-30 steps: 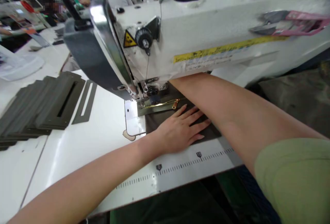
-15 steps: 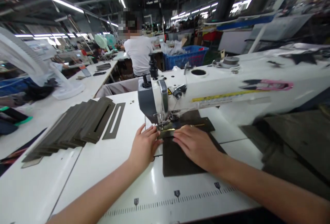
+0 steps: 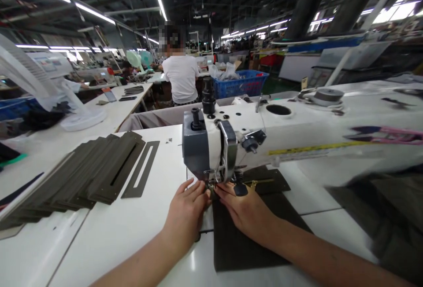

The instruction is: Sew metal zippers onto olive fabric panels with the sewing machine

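Left hand [image 3: 187,214] and right hand [image 3: 244,210] meet at the sewing machine [image 3: 297,124] needle, fingers [image 3: 228,192] together on dark fabric [image 3: 244,243]; grip unclear. Zipper [image 3: 254,184] lies just behind.

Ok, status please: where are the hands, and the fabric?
Left hand, right hand at the presser foot. Dark olive fabric panel under right hand, brass zipper on it. Cut panel stack to the left, apart.

An open strip of white machine table [image 3: 142,225] gives passage between the left hand [image 3: 187,216] and the stacked olive fabric strips [image 3: 89,177]. The sewing machine head [image 3: 206,150] and machine arm [image 3: 304,124] obstruct forward travel from both hands and from the right hand [image 3: 244,207].
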A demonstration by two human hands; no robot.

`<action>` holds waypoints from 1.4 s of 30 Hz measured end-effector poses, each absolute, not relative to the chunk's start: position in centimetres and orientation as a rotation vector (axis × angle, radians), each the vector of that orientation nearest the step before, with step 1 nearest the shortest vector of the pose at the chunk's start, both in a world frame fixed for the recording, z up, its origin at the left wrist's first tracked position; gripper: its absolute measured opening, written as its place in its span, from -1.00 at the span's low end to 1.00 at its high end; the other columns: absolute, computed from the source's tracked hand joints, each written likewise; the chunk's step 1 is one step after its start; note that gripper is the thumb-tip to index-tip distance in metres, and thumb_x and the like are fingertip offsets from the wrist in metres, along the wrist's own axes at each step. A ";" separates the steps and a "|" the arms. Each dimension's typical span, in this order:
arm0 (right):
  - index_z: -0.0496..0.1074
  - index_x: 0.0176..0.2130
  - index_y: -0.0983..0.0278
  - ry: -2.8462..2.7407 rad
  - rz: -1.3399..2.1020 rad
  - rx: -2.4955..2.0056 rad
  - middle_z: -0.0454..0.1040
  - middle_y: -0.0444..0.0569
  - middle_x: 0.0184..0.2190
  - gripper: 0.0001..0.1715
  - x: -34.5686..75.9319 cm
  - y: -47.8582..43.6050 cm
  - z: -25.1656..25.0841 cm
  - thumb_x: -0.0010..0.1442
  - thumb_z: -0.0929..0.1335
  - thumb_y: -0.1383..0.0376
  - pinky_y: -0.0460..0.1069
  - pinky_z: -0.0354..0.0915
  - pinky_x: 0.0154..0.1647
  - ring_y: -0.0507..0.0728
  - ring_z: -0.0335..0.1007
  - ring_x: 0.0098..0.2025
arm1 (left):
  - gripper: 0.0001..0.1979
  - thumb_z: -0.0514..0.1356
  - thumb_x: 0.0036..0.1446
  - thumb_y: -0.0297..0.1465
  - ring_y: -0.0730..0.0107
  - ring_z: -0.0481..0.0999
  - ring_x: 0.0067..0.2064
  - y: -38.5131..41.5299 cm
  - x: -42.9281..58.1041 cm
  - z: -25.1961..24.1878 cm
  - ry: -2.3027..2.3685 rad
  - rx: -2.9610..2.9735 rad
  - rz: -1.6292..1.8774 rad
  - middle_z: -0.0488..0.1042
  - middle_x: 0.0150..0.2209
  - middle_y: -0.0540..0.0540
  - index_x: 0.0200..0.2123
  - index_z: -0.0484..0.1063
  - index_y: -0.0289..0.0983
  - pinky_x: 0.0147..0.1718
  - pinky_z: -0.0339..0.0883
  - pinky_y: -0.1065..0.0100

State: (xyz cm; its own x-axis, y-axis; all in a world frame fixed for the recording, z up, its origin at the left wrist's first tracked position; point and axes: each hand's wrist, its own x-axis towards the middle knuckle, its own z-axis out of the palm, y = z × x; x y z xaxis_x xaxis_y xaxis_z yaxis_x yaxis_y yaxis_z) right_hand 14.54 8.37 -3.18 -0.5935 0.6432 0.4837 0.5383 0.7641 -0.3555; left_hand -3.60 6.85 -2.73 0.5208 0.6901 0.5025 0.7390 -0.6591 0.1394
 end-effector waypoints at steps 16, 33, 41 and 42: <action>0.44 -0.21 0.33 -2.337 0.140 -0.866 0.48 0.07 -0.25 -0.66 14.5 9.0 -3.1 0.21 0.13 0.44 0.02 0.31 -0.14 0.13 0.39 -0.21 | -0.82 0.04 0.19 -0.47 0.28 0.50 -0.20 7.5 -3.4 -2.7 -1.230 -2.647 -0.819 0.52 -0.29 -0.15 -0.45 0.35 -0.31 -0.04 0.25 0.12; 0.43 -0.27 0.35 -2.355 0.144 -0.870 0.48 0.06 -0.24 -0.72 14.5 9.4 -3.6 0.16 0.17 0.48 0.02 0.31 -0.17 0.14 0.38 -0.22 | -0.82 0.04 0.17 -0.48 0.30 0.50 -0.26 7.7 -3.6 -2.8 -1.238 -2.629 -0.825 0.50 -0.37 -0.12 -0.47 0.33 -0.31 -0.05 0.25 0.14; 0.43 -0.26 0.36 -2.355 0.128 -0.850 0.48 0.07 -0.25 -0.72 14.4 9.5 -3.3 0.16 0.17 0.47 0.01 0.31 -0.19 0.15 0.39 -0.24 | -0.83 0.04 0.17 -0.48 0.29 0.49 -0.25 7.9 -3.6 -2.5 -1.203 -2.645 -0.788 0.51 -0.36 -0.14 -0.46 0.35 -0.32 -0.06 0.25 0.15; 0.43 -0.27 0.36 -2.356 0.128 -0.855 0.48 0.08 -0.25 -0.73 14.4 9.5 -3.3 0.16 0.17 0.47 0.01 0.31 -0.19 0.15 0.39 -0.24 | -0.83 0.05 0.16 -0.49 0.29 0.49 -0.25 7.9 -3.7 -2.5 -1.202 -2.645 -0.786 0.51 -0.37 -0.13 -0.47 0.35 -0.32 -0.06 0.25 0.15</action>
State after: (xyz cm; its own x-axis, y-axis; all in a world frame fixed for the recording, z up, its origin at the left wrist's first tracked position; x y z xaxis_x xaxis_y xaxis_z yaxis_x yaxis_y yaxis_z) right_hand 14.40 9.51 -3.29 -0.5969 0.6082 0.5232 0.5481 0.7854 -0.2876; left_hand -3.66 7.87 -2.54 0.5467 0.6644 0.5096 0.7332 -0.6738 0.0920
